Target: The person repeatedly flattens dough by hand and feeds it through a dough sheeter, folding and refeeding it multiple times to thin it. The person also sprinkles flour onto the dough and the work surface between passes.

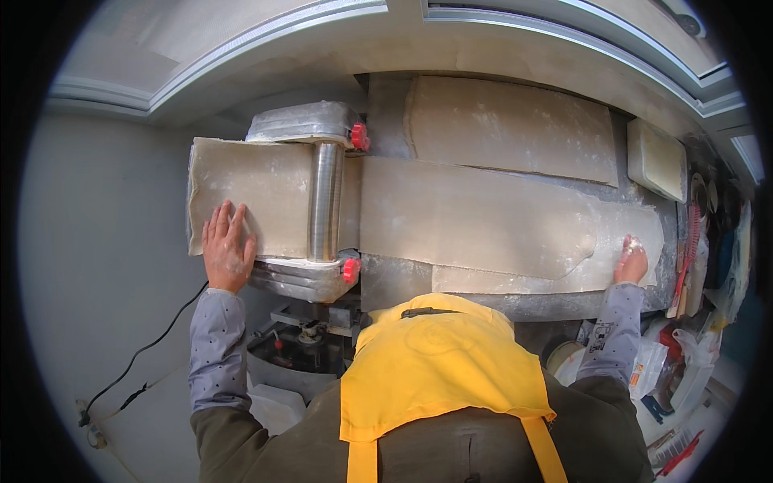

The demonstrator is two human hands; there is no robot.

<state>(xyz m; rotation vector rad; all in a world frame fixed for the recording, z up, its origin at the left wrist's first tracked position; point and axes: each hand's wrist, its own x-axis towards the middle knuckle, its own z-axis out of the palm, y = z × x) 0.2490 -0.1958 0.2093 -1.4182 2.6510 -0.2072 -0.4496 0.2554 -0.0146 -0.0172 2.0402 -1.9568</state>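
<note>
My left hand point(229, 250) lies flat on the left part of a dough sheet point(259, 193), close to its front left corner. This part is beside the steel roller point(327, 202) of a dough sheeter. On the roller's other side, a long dough sheet point(471, 217) stretches right over a paler, floured dough layer point(622, 223). My right hand point(631, 264) is at the right end of that layer, its fingers curled and dusted with white flour. Whether flour is held inside the fingers is hidden.
Another dough sheet point(513, 127) lies along the back of the metal worktop point(395, 281). A pale plastic container point(657, 158) stands at the back right, near a red brush point(688, 253). Red knobs point(360, 137) stick out from the sheeter. A black cable point(148, 347) runs at left.
</note>
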